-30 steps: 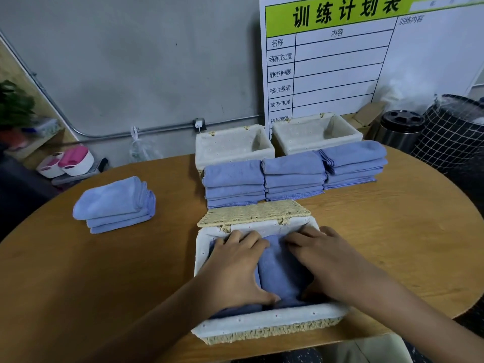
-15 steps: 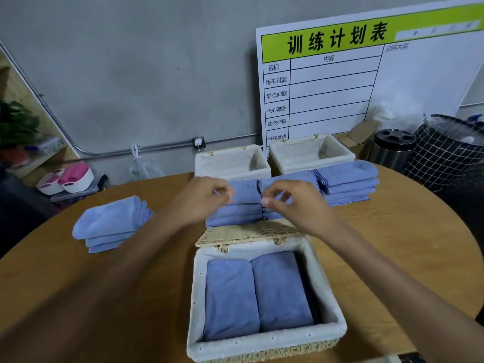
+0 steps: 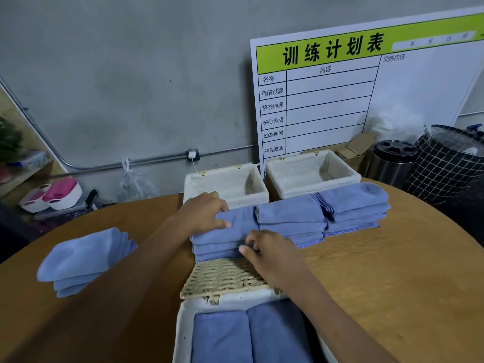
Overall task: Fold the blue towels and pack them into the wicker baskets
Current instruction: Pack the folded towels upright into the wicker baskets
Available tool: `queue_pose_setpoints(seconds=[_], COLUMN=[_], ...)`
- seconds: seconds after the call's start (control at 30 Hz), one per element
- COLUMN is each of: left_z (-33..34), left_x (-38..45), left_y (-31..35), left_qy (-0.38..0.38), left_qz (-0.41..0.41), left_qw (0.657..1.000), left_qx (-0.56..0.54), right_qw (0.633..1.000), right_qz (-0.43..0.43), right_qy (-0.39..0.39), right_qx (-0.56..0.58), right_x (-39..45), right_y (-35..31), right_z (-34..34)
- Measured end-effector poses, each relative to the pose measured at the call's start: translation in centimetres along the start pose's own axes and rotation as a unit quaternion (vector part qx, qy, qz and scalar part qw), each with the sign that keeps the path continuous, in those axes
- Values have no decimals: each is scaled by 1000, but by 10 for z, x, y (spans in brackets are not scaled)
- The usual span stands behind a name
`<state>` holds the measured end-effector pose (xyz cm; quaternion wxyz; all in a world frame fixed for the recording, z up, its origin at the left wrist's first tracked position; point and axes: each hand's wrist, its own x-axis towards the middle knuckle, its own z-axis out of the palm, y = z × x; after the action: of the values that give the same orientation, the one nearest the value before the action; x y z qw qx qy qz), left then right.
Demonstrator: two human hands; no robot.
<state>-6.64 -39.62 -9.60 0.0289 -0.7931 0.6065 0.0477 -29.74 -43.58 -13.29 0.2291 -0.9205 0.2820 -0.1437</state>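
Stack [image 3: 222,238]: lying mid-frame, just above the near basket's lid [image 3: 222,277], long axis running left-right.
Left hand [image 3: 203,212]: resting on the top towel's far left end, fingers fairly straight.
Right hand [image 3: 271,254]: pinching the stack's near right edge, nearer.
Near basket [image 3: 183,334]: sitting bottom centre, holding two towels.

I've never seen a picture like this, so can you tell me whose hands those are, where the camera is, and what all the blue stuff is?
The camera sits on a person's head, looking down, so you see their own arms. On the round wooden table lie stacks of folded blue towels. The left hand rests on top of the nearest stack, and the right hand pinches its front edge. Close to the person, an open wicker basket already holds two folded towels. Two empty baskets wait at the back, and one more towel pile sits off to the left.
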Motion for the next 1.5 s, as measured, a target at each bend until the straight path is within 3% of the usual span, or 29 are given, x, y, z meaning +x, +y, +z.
queue_pose_setpoints(seconds=[0.1,0.33,0.5,0.57,0.63,0.77,0.83,0.93,1.03,1.1,1.27,1.5], left_z=[1,-10,-40,-56,-70,-70,-59,-44,-28,-20,0,14], left_x=[-6,-19,-63,-88,-114,-165,-185,-217,-242,-253,-267,-262], left_y=[7,19,32,39,52,75,83,93,94,95,96,92], left_qy=[11,18,115,187,228,197,185,133,68,50,58,83], left_qz=[15,-12,-15,-35,-64,-99,-124,-146,-123,-111,-97,-66], left_qw=[1000,995,985,957,903,777,760,786,793,817,899,940], left_qx=[23,-100,-124,-218,-358,-590,-610,-586,-593,-563,-424,-326], right_qw=[1000,998,988,966,926,839,829,845,844,860,881,902], right_qz=[8,-19,-24,-4,13,42,57,69,94,90,89,55], right_qy=[1,44,90,107,70,-54,-73,-92,-117,-122,-168,-199], right_qx=[4,-39,125,234,371,540,551,522,515,488,434,378], right_x=[1,-1,-4,-8,-15,-37,-54,-85,-110,-120,-131,-130], right_y=[4,-1,-10,-22,-37,-62,-67,-68,-68,-64,-58,-52], right_z=[1,-4,-20,-32,-45,-63,-65,-53,-44,-41,-31,-10])
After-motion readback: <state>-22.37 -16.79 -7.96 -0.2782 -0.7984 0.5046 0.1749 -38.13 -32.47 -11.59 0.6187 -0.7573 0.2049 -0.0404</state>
